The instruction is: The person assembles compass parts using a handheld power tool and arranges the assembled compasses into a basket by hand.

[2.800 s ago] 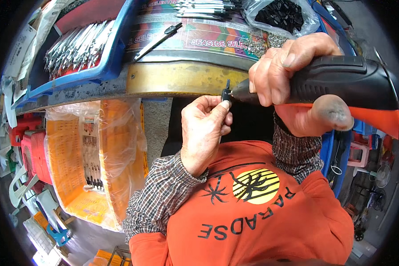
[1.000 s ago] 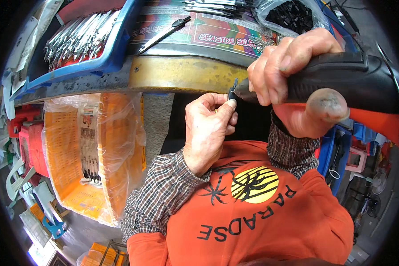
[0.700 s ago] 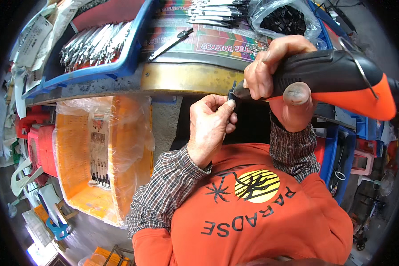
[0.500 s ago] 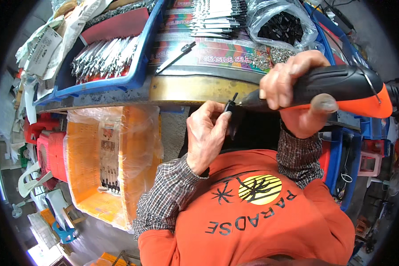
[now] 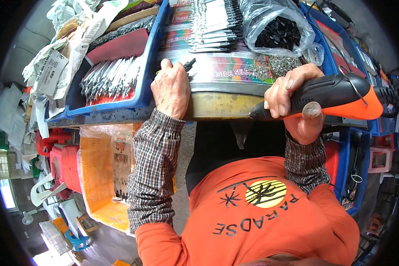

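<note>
At the table's front edge, my left hand (image 5: 170,91) has its fingers curled over a pen, whose black end (image 5: 189,65) sticks out past the knuckles. The rest of it is hidden by the hand. My right hand (image 5: 292,99) grips a black and orange electric screwdriver (image 5: 332,91), lying level with its narrow tip toward the left. Nothing touches that tip. Behind the hands, a stack of white pens with black ends (image 5: 215,26) lies on the table. A clear bag of black plastic parts (image 5: 277,35) stands beside it, with a heap of small metal screws (image 5: 283,66) in front.
A blue tray (image 5: 137,95) full of white pens stands at the left, with crumpled newspaper (image 5: 68,57) beyond it. Below the table edge sits an orange crate (image 5: 95,166) lined with plastic. More blue trays (image 5: 359,164) are at the right. A cord loops near the screwdriver.
My left hand has moved from the screwdriver tip, where it held a small black part, left and forward to the lone pen on the table. My right hand still holds the screwdriver.
</note>
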`<action>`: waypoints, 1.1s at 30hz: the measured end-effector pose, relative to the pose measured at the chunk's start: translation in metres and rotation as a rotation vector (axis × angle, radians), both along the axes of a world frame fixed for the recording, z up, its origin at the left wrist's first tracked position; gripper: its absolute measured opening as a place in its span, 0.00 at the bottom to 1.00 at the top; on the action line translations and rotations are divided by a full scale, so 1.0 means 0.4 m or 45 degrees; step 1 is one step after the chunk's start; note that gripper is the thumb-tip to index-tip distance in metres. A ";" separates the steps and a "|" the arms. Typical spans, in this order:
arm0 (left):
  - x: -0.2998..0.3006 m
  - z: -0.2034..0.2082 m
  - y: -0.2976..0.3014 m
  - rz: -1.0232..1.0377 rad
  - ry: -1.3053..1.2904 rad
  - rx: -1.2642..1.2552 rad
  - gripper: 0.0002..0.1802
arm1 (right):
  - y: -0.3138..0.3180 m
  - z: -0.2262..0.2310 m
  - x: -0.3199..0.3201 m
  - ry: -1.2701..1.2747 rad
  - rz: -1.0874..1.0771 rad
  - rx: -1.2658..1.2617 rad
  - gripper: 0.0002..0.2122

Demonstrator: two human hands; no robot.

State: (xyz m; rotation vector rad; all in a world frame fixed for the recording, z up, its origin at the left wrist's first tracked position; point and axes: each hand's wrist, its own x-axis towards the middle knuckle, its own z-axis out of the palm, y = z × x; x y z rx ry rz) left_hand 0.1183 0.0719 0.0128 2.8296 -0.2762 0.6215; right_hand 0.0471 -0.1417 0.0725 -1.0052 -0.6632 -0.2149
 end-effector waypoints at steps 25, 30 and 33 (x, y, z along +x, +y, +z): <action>-0.364 -0.118 0.449 0.095 0.403 -1.231 0.06 | -0.029 -0.014 0.001 0.203 0.099 -0.287 0.20; -0.438 -0.334 0.706 0.619 0.549 -1.170 0.14 | -0.037 -0.020 0.020 0.289 0.108 -0.258 0.21; -0.453 -0.495 0.803 0.769 0.544 -0.780 0.16 | -0.043 -0.012 0.023 0.323 0.028 -0.334 0.22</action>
